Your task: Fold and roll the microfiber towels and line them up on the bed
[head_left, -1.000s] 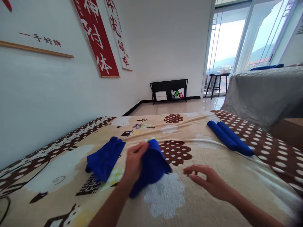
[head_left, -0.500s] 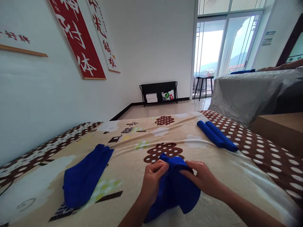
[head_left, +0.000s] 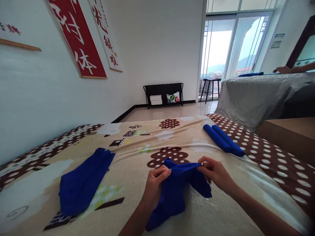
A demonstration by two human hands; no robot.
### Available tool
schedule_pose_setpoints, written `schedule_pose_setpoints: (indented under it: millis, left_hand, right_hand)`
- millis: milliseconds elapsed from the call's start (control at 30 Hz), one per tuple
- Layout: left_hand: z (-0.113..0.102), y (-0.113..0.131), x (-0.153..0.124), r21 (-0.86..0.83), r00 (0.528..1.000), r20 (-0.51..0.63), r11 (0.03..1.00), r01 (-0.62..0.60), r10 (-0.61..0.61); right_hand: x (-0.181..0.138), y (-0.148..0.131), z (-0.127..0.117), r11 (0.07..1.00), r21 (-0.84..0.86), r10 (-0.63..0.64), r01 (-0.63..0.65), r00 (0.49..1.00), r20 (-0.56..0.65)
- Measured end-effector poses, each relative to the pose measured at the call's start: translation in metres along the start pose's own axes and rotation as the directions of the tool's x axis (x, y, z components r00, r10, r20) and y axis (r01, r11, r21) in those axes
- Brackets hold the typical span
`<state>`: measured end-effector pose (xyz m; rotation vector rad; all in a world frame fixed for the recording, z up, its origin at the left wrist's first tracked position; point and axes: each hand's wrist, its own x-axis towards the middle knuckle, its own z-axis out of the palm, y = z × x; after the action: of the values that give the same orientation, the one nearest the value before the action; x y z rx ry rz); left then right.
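Between my hands hangs a piece of blue cloth point(head_left: 173, 190), its upper edge drawn out and its lower part resting on the patterned blanket point(head_left: 133, 183). My left hand point(head_left: 157, 182) pinches the edge on the left, thumb on top. At the right end of that edge, my right hand point(head_left: 213, 170) pinches a corner, and a flap droops below it. Off to the left lies a second blue cloth point(head_left: 85, 183), loosely folded. Two rolled blue cloths point(head_left: 223, 141) rest side by side beyond my right hand.
A grey plastic-covered table point(head_left: 261, 95) stands at the right, where another person's hand point(head_left: 283, 69) is beside a blue cloth point(head_left: 251, 74). A brown box point(head_left: 290, 134) sits in front of it. Against the far wall is a black rack point(head_left: 163, 93), with a black stool point(head_left: 210, 88) near the glass door.
My right hand has moved slightly right and up, stretching the cloth's edge between both hands. The bunched cloth has opened out. The camera view has shifted slightly, and the other person's hand has moved.
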<state>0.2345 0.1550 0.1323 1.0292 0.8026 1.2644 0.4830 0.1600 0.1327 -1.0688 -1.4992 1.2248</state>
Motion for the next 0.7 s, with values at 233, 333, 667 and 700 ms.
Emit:
schedule_pose_setpoints:
  millis: [233, 333, 667, 700]
  left_hand:
    - [0.014, -0.015, 0.000, 0.036, 0.988, 0.105, 0.993, 0.113, -0.117]
    - [0.015, -0.018, -0.003, 0.108, 0.984, 0.146, 0.990, 0.086, -0.101]
    - [-0.028, -0.019, 0.013, -0.082, 0.964, -0.250, 0.994, 0.073, -0.092]
    - [-0.037, -0.018, 0.012, -0.093, 0.954, -0.286, 0.993, 0.069, -0.093]
  right_hand:
    - [-0.003, 0.008, 0.028, 0.956, -0.269, -0.117, 0.121, 0.993, 0.030]
    - [-0.003, 0.010, 0.037, 0.938, -0.321, -0.123, 0.132, 0.991, 0.046]
    - [0.000, 0.031, -0.007, 0.959, 0.278, 0.084, -0.063, 0.994, -0.065]
    - [-0.001, 0.035, -0.017, 0.924, 0.373, 0.164, -0.088, 0.970, -0.179]
